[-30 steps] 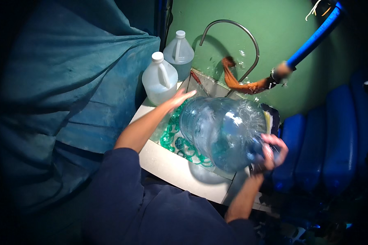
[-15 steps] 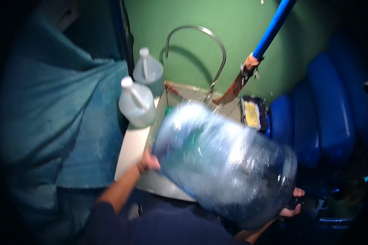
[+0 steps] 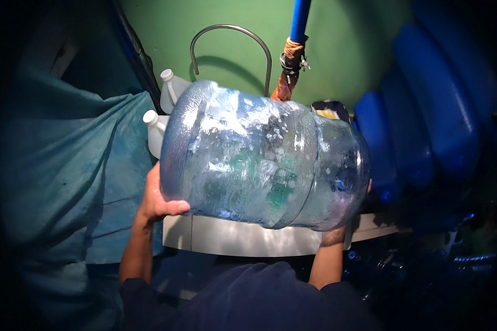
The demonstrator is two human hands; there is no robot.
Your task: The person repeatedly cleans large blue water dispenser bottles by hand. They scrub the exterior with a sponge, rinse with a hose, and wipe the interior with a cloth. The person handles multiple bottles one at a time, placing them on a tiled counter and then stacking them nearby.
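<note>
A big clear bluish water jug (image 3: pixel 248 160), wet and covered with drops, lies on its side in the air over the sink. My left hand (image 3: pixel 159 194) grips its left end, the thumb pressed along the lower edge. At the opposite end my right hand (image 3: pixel 370 186) supports the jug from below and behind; a fingertip shows past the rim, and the wall of the jug hides most of the other fingers. Something green shows blurred through the plastic. Behind the jug, a curved metal spout (image 3: pixel 231 26) arches in front of the green wall.
Two white-capped plastic jugs, a rear one (image 3: pixel 174 91) and a nearer one (image 3: pixel 153 132), stand at left beside a teal cloth (image 3: pixel 113 187). A blue pipe (image 3: pixel 300 19) comes down at the back. Large blue containers (image 3: pixel 436 116) crowd the right. A pale ledge (image 3: pixel 248 240) runs in front.
The water jug has swung from a slant to nearly level, its right end rising. My right hand has come up and inward with it. The head view has shifted too.
</note>
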